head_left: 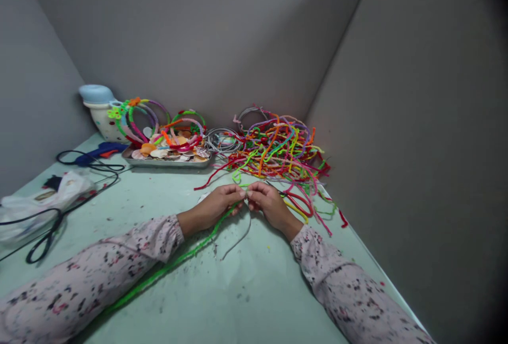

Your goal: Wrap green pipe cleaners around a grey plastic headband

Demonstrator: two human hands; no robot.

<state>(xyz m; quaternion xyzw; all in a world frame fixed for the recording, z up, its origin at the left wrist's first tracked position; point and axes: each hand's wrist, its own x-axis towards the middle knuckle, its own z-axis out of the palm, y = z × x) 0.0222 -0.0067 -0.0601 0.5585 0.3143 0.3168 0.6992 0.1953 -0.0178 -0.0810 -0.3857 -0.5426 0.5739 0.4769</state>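
My left hand [222, 204] and my right hand [270, 204] meet over the middle of the table, fingertips pinched close together. A long green pipe cleaner [190, 253] is in the left fingers and trails back under the left forearm. From between the two hands hangs a thin grey wire [249, 227], its free end curving down to the left. Both hands are closed; the exact spot where wire and pipe cleaner meet is hidden by the fingers. Beside the right hand lie red-handled scissors [300, 204], partly covered by the wrist and the pile.
Behind the hands spreads a tangled heap of coloured pipe cleaners [278, 148]. Coiled grey wire [224, 140] sits left of it. A metal tray [166, 163] holds shells and wrapped hoops. Farther left are a white jar [105, 119], black cable [115, 177] and a plastic bag [24, 211].
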